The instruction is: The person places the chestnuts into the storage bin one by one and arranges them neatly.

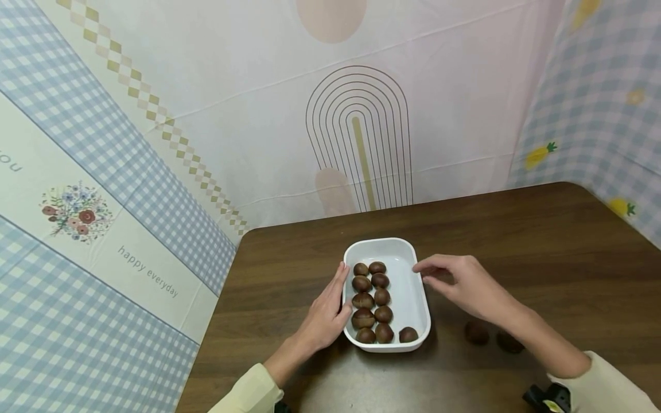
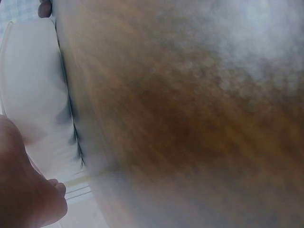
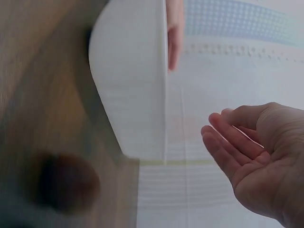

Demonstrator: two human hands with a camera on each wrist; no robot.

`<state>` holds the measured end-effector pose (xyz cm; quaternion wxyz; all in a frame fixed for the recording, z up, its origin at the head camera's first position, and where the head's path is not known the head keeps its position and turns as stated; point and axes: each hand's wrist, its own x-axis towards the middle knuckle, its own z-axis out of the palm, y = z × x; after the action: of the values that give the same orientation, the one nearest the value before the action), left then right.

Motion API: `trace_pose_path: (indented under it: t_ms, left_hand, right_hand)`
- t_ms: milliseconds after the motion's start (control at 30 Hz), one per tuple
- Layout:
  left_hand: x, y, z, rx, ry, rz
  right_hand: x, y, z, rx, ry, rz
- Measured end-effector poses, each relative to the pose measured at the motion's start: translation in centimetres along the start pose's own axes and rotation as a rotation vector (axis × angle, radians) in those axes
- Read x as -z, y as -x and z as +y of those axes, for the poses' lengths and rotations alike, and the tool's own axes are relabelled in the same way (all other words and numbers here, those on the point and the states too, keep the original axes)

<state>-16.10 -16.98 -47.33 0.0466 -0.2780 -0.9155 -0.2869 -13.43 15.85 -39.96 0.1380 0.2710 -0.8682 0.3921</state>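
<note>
A white rectangular tray (image 1: 408, 287) holds several brown chestnuts (image 1: 364, 300). They stand in two columns along its left side, and a single chestnut (image 1: 408, 334) sits in the near right corner. My left hand (image 1: 324, 315) rests against the tray's left side with fingers extended, the thumb close to the rim. Beside the right rim is my right hand (image 1: 467, 287), fingers loosely bent and nothing between them. The right wrist view also shows this hand (image 3: 259, 161) empty, apart from the tray's outer wall (image 3: 130, 80).
Two loose chestnuts lie on the dark wooden table (image 1: 289, 264) to the tray's right, one (image 1: 476, 332) left of the other (image 1: 509, 342), beneath the right forearm. A patterned cloth (image 1: 232, 115) hangs behind the table's far edge.
</note>
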Motion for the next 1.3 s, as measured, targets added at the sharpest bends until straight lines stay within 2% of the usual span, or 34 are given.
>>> trace_pose_path:
  t_ms: [267,633,933,1200,1300]
  left_hand:
    - [0.0,0.0,0.0,-0.002,0.005,0.000]
    - [0.0,0.0,-0.1,-0.003,0.004,0.004]
    - [-0.1,0.0,-0.1,-0.002,0.004,0.001]
    - [-0.1,-0.1,-0.1,-0.003,0.014,-0.001]
    - [-0.1,0.0,-0.1,0.000,0.014,-0.003]
  right_hand:
    - [2.9,2.2,1.7,-0.081,0.071,0.028]
    - [3.3,6.2,4.5,-0.110,0.116,0.070]
    - [3.3,9.7,6.2,-0.166,0.070,0.033]
    - [2.8,11.9,6.9,-0.293,0.014,-0.088]
    - [2.8,12.4,7.0,-0.306,0.004,-0.105]
